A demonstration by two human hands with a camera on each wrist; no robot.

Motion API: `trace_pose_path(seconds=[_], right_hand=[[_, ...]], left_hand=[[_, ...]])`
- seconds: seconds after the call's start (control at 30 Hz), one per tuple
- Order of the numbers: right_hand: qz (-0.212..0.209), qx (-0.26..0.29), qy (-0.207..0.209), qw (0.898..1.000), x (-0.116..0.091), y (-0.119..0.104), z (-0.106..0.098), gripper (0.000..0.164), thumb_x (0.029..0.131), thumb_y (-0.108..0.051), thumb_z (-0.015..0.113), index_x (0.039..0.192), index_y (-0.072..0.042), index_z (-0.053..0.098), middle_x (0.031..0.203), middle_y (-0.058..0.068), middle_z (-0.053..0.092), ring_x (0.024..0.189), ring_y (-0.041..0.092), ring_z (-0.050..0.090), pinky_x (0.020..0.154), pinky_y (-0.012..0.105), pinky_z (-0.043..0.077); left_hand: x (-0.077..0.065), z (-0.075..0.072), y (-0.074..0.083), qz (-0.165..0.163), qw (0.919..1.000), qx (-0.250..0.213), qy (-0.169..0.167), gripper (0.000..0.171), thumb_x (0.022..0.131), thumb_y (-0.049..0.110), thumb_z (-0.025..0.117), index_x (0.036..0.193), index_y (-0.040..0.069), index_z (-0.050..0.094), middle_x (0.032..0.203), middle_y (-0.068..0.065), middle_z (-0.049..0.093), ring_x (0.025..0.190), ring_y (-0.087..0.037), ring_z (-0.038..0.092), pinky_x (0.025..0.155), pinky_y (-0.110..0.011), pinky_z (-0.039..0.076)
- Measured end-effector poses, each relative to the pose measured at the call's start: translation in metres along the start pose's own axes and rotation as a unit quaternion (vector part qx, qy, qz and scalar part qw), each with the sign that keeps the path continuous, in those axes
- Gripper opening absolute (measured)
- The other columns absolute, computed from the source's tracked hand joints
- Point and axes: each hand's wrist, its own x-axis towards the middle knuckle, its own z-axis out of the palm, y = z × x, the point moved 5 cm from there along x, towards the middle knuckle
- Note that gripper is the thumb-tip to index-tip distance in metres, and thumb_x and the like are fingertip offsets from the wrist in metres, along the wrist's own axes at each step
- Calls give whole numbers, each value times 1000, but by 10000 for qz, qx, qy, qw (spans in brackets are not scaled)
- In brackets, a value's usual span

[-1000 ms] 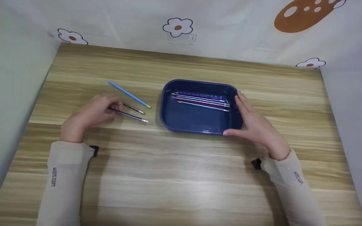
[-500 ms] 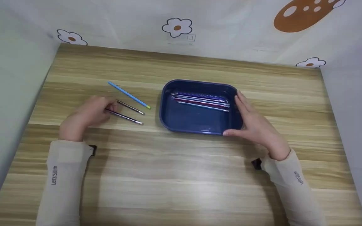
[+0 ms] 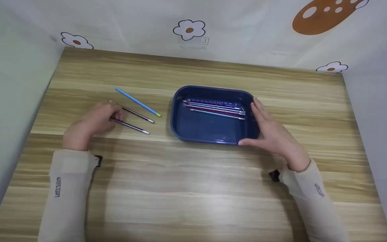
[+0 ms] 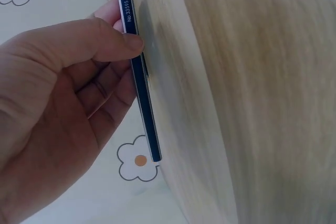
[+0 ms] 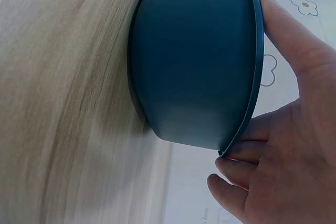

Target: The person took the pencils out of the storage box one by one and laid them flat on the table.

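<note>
In the head view my left hand [image 3: 101, 117] pinches a dark blue pencil [image 3: 133, 126] low over the table. The left wrist view shows the thumb lying across this pencil [image 4: 145, 98], with fingers behind it and white lettering on its side. A dark pencil [image 3: 138, 115] with an eraser end lies just beyond, partly behind the fingers. Farther back rests a light blue pencil [image 3: 136, 100] with a yellow-green end. My right hand [image 3: 275, 134] holds the right end of a navy plastic box [image 3: 200, 139], thumb at the front corner and fingers along the rim.
Inside the box several pencils [image 3: 217, 110] lie side by side towards the back. The wood-grain table [image 3: 186, 188] is bordered by a pale fabric wall [image 3: 139, 30] with flower prints. A black strap piece [image 3: 274, 175] sticks out near the right wrist.
My left hand has shifted slightly left, and the dark blue pencil has come left with it, away from the box. More of the pencil beyond shows. The right hand and box stay put.
</note>
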Motion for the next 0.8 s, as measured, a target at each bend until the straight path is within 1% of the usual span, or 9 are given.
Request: trace_pose_path(seconds=[0.13, 0.3, 0.53, 0.8], right_hand=[[-2, 4, 0, 10000, 0, 0, 0, 125, 72, -59, 81, 159, -3, 10, 169, 8, -1, 154, 35, 15, 120, 55, 28], [-35, -21, 17, 10000, 0, -1, 0, 125, 72, -60, 80, 159, -2, 11, 169, 8, -1, 154, 35, 14, 120, 54, 27], [13, 19, -33, 10000, -2, -1, 0, 125, 73, -64, 77, 159, -3, 9, 169, 6, -3, 153, 36, 17, 119, 54, 30], [-55, 99, -6, 9999, 0, -1, 1, 126, 73, -62, 79, 159, -3, 9, 169, 8, -2, 153, 37, 17, 119, 55, 28]], left_hand=[[0, 0, -2, -86, 10000, -7, -9, 31, 75, -15, 51, 93, 5, 66, 93, -10, 65, 89, -26, 56, 78, -39, 46], [0, 2, -3, -112, 9999, 24, 3, 33, 74, -16, 50, 93, 5, 67, 95, -11, 65, 90, -26, 56, 80, -40, 47], [0, 2, -3, -123, 9999, 27, -71, 36, 72, -18, 46, 92, 4, 67, 93, -11, 66, 88, -26, 56, 77, -38, 45], [1, 5, -5, -273, 9995, 105, -128, 37, 74, -18, 46, 93, 6, 66, 94, -11, 65, 88, -26, 54, 76, -38, 45]])
